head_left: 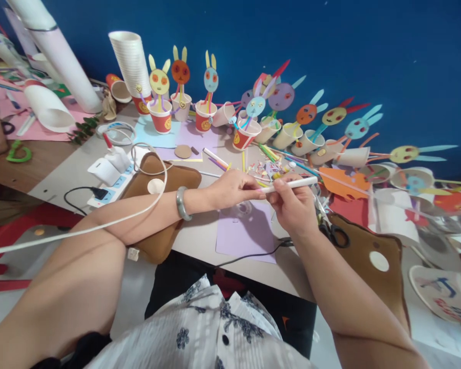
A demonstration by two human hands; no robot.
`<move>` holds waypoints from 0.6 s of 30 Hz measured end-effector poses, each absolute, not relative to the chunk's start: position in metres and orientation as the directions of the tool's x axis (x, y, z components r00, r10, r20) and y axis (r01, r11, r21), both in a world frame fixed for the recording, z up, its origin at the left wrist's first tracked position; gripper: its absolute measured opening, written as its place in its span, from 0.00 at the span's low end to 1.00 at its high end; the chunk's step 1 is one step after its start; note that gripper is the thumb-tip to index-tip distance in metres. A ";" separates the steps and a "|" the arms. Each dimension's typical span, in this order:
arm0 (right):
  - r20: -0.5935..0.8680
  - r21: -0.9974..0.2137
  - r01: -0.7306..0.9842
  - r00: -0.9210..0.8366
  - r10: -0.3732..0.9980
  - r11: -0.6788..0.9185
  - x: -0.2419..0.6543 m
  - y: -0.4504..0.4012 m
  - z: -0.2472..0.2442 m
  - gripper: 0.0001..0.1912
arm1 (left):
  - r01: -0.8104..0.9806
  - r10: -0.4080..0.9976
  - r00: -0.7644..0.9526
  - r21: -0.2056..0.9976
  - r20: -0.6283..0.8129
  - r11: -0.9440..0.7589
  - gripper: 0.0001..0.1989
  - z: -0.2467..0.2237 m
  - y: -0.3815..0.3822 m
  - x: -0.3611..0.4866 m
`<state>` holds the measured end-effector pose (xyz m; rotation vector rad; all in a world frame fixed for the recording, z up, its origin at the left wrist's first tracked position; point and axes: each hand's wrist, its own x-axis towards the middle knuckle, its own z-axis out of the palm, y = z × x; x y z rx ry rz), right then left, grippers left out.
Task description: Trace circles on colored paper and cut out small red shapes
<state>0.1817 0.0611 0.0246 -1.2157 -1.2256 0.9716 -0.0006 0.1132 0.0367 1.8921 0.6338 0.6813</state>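
Over the desk, my two hands meet at a slim white marker (304, 182), its plain end pointing right. My right hand (294, 205) is closed round the marker's barrel. The fingers of my left hand (232, 189), a grey bangle on its wrist, pinch the marker's left end, where a bit of pink shows. A sheet of purple paper (244, 236) lies on the desk below, with faint marks and a small roll of clear tape (243, 209) near its upper edge. Black-handled scissors (336, 236) lie to the right of my right hand.
Behind my hands stand several paper cups with paper rabbit heads (256, 106). A tall stack of cups (129, 64) is at back left. A power strip (117, 179) with chargers and a white cable (153, 205) crosses my left arm. Paper scraps (271, 169) lie mid-desk.
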 end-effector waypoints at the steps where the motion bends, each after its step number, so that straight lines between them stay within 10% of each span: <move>1: 0.146 -0.988 0.070 0.120 0.982 0.138 0.182 0.061 0.025 0.22 | 0.110 0.684 0.710 0.934 0.165 -0.340 0.15 0.039 0.113 0.000; 18: 0.322 -0.945 0.004 0.187 0.928 0.327 0.179 0.044 0.041 0.17 | -0.026 0.551 0.827 0.971 -0.113 0.238 0.14 0.058 0.108 0.000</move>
